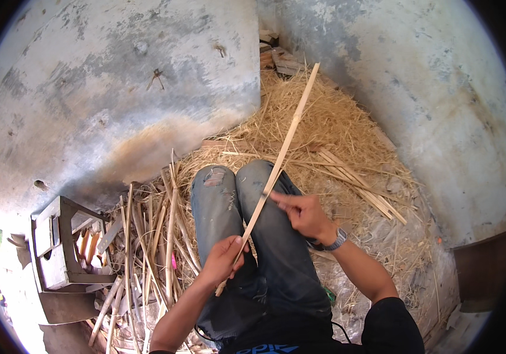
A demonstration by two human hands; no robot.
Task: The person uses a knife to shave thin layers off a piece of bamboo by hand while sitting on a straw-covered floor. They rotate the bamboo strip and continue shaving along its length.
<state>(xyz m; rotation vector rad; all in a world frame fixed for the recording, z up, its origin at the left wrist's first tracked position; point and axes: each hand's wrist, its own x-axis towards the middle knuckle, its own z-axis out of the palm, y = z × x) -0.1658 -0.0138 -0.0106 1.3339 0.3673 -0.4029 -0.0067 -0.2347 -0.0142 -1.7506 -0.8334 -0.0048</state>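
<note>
A long, pale split bamboo strip [289,137] slants across my lap, its far end raised over the shavings and its near end between my thighs. My left hand [222,259] is closed round its lower part. Beside the strip's middle, above my right knee, is my right hand [303,215], fingers curled and the index finger reaching toward the strip. A small dark thing [266,193] lies against the strip at that fingertip; it could be part of a blade, but I cannot tell. Whatever the right palm holds is hidden.
A heap of fine shavings [335,127] spreads ahead of my knees. Several split strips [362,186] lie to the right. Long sticks [170,236] are piled left of my legs, near a worn wooden frame [67,248]. Stained walls [117,76] stand at left and right.
</note>
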